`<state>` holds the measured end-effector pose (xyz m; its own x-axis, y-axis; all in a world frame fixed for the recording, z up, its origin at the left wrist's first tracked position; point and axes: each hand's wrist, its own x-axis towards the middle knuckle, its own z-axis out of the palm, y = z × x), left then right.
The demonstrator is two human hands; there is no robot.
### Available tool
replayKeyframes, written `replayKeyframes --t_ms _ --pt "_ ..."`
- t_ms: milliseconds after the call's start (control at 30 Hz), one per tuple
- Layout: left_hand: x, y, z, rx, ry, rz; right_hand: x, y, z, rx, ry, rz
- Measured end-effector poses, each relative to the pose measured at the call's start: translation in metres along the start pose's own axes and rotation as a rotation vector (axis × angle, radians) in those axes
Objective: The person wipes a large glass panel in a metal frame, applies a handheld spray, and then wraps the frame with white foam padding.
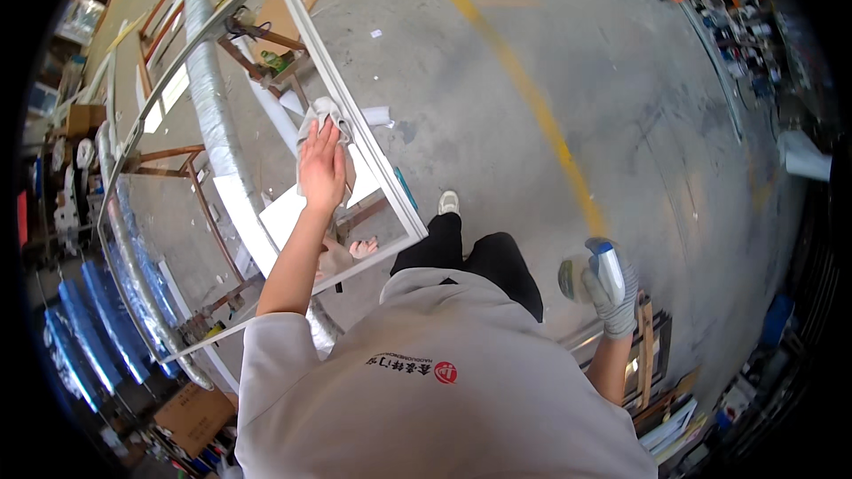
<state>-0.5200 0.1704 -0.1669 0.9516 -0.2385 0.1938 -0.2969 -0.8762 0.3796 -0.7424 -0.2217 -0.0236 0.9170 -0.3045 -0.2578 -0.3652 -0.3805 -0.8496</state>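
A large white-edged window frame (330, 71) with a glass pane slants across the left side. Bare, my left hand (321, 164) presses a grey-white cloth (327, 110) onto the glass, its fingers stretched over the cloth near the frame's right edge. Part of the cloth is hidden under the palm. A reflection shows in the pane below that hand. At the right my right hand (617, 302), in a grey glove, is closed around a spray bottle (609, 271) with a blue and white head. It is held low beside my leg, away from the frame.
Under the frame are brown metal supports (202, 200) and a long roll wrapped in silvery film (204, 62). Blue-wrapped lengths (115, 319) stand at the far left. A yellow line (524, 80) crosses the concrete floor. Frames and wooden strips (652, 350) lie behind my right arm.
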Motion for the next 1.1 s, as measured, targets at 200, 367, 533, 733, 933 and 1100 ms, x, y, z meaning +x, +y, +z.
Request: replayKeyframes --t_ms 200,367,533,733,933,1100 --pt "0.087 -0.017 0.014 0.057 0.14 -0.165 0.099 -0.033 -0.012 0.037 -0.193 -0.011" --pt "0.085 -0.004 0.011 0.015 0.148 -0.292 0.21 -0.042 -0.012 -0.007 -0.444 -0.067" --pt "0.041 0.045 0.004 0.01 0.21 -0.434 0.313 -0.055 -0.022 0.05 -0.61 -0.155" --pt "-0.022 0.104 0.016 0.125 0.323 -0.788 0.425 -0.074 -0.048 -0.121 -0.715 -0.46" --pt "0.091 0.117 0.012 -0.999 0.998 -1.132 0.501 -0.092 -0.03 -0.087 -0.812 -0.371" --pt "0.216 0.102 0.086 -2.046 0.795 -1.198 0.532 -0.162 0.014 -0.237 -0.882 -0.553"
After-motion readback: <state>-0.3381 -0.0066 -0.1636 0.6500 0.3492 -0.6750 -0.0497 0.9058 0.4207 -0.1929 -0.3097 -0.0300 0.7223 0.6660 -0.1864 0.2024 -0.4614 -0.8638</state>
